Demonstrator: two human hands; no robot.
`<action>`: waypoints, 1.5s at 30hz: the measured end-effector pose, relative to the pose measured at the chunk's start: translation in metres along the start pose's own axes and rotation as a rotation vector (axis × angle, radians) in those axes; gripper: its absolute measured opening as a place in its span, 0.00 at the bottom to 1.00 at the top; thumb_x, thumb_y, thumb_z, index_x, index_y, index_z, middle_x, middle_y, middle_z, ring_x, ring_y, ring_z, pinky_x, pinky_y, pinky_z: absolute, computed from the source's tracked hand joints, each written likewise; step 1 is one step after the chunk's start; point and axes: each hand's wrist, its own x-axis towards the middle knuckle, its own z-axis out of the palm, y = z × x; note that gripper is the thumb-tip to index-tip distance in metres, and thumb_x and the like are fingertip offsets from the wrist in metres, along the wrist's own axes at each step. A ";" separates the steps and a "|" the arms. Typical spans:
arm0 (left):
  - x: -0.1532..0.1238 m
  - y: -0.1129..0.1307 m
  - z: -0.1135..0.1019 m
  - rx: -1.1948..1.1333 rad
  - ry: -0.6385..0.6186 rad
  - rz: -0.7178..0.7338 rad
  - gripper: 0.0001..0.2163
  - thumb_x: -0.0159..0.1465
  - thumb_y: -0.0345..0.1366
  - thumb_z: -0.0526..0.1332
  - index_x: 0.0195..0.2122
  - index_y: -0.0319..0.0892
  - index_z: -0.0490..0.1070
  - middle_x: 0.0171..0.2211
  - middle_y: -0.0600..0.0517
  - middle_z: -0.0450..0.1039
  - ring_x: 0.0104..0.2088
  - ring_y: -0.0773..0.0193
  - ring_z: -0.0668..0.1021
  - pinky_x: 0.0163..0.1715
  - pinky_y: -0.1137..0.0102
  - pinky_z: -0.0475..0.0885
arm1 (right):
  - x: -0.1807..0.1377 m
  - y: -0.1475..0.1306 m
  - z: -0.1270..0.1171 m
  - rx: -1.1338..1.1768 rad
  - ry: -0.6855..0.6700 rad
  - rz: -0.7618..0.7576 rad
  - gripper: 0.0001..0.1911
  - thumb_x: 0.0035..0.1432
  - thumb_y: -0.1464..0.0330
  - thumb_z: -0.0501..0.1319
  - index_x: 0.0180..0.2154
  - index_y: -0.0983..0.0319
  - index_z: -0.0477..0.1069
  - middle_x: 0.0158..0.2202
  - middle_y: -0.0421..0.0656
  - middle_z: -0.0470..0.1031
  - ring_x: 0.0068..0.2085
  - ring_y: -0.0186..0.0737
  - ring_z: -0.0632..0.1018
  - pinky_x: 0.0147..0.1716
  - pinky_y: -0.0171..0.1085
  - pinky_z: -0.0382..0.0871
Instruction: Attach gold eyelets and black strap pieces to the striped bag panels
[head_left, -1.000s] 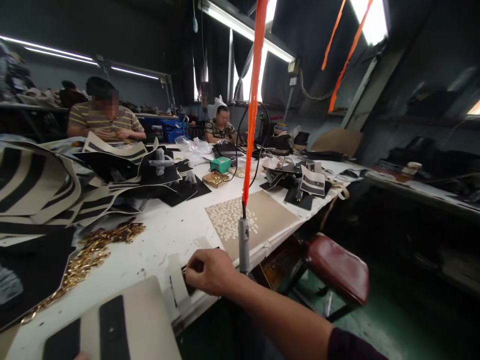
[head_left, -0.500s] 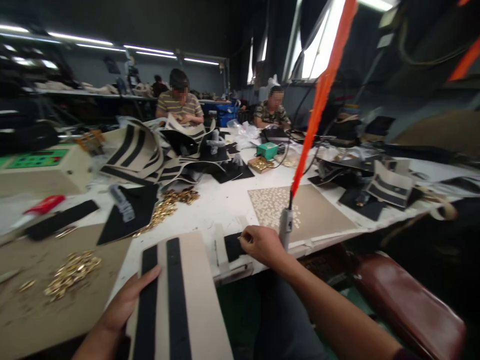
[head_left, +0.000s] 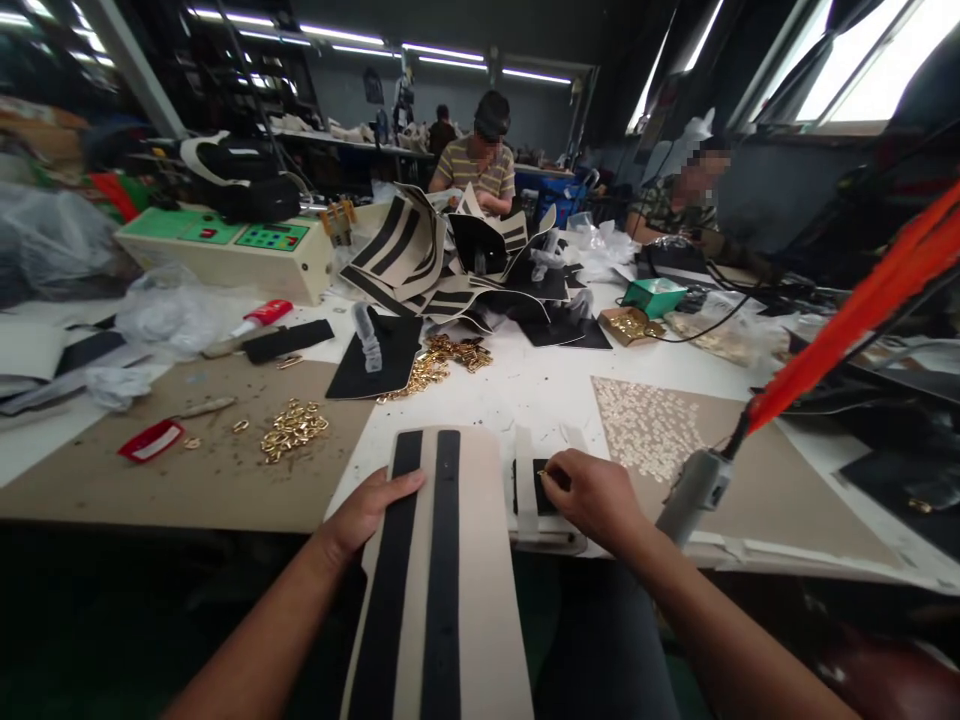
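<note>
My left hand grips the left edge of a long beige panel with two black stripes, its thumb lying across the outer stripe. The panel tilts over the table's front edge and its lower end runs out of view. To the right, my right hand is closed in a pinch over a small black pad. A tiny yellowish bit shows at the fingertips, too small to name. Beside the pad lies a pale strip. Beyond the panel are gold clasps in a heap.
Gold rings and a red tray lie on a brown board at left. Small pale pieces cover part of another board. A grey tool with an orange cord hangs by my right forearm. Two co-workers sit opposite.
My view has turned left, so the table's things appear farther right and more of the left side shows. Both hands keep nearly the same hold and place.
</note>
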 end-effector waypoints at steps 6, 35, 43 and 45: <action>0.001 -0.003 -0.004 -0.028 -0.050 -0.012 0.23 0.60 0.39 0.74 0.55 0.35 0.77 0.39 0.37 0.85 0.33 0.46 0.86 0.36 0.57 0.84 | 0.010 -0.008 -0.005 -0.148 -0.130 -0.118 0.06 0.61 0.67 0.62 0.30 0.58 0.74 0.32 0.39 0.78 0.32 0.37 0.76 0.29 0.38 0.50; 0.000 -0.006 -0.010 -0.028 -0.097 -0.024 0.20 0.60 0.42 0.73 0.51 0.36 0.79 0.42 0.38 0.85 0.37 0.48 0.86 0.39 0.61 0.82 | 0.003 0.022 0.008 0.357 -0.193 -0.042 0.13 0.65 0.61 0.62 0.48 0.53 0.80 0.42 0.41 0.78 0.43 0.42 0.78 0.45 0.39 0.70; 0.001 -0.005 -0.009 -0.034 -0.089 -0.041 0.19 0.61 0.41 0.73 0.49 0.36 0.80 0.41 0.38 0.85 0.36 0.48 0.86 0.39 0.59 0.82 | 0.012 0.024 0.011 0.381 -0.229 -0.046 0.10 0.64 0.63 0.62 0.41 0.54 0.83 0.41 0.42 0.80 0.44 0.42 0.80 0.47 0.39 0.71; 0.002 -0.006 -0.010 -0.023 -0.084 -0.037 0.19 0.61 0.41 0.73 0.50 0.36 0.80 0.42 0.38 0.85 0.36 0.48 0.86 0.39 0.59 0.82 | 0.014 0.024 0.010 0.371 -0.245 -0.036 0.10 0.63 0.63 0.63 0.40 0.54 0.83 0.41 0.42 0.80 0.44 0.43 0.80 0.47 0.39 0.71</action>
